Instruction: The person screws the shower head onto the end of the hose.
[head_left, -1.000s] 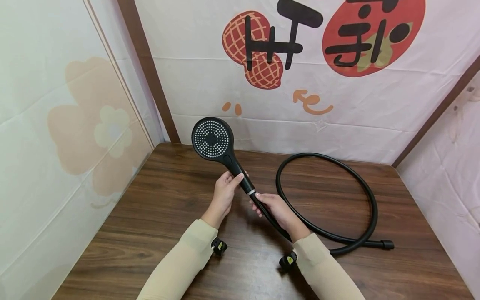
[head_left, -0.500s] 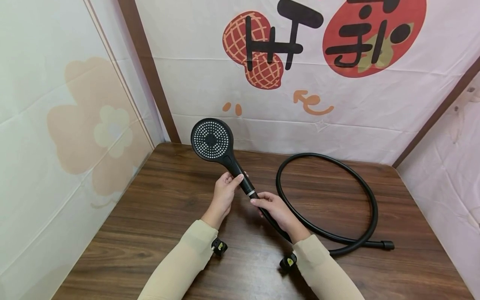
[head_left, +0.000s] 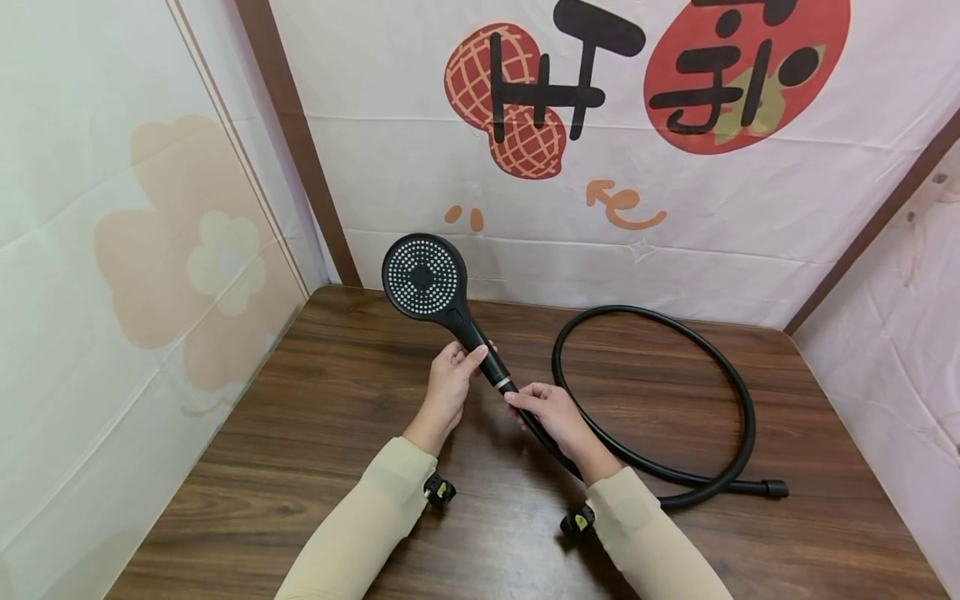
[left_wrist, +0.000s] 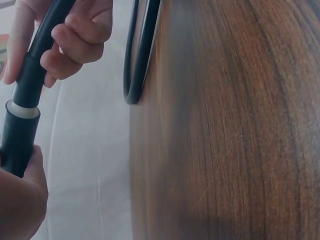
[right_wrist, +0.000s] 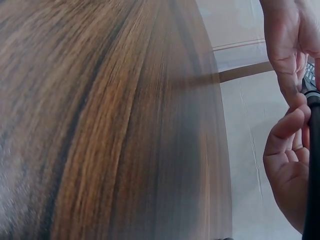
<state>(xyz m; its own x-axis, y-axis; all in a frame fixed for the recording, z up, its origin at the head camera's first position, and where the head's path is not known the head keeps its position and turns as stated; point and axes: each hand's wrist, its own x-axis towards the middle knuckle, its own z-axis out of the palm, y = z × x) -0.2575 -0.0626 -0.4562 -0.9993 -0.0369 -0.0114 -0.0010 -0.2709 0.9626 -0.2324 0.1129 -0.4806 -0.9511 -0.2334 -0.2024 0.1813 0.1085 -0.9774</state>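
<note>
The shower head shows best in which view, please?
The head view: it shows the shower head nearly whole, spray face included, the left hand covering part of its handle. Left wrist view: only the handle's lower end. Right wrist view: a sliver at the right edge.

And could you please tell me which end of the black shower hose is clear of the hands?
The hose end on the right side of the tabletop; the other end is in the right hand, at the shower head's handle.
</note>
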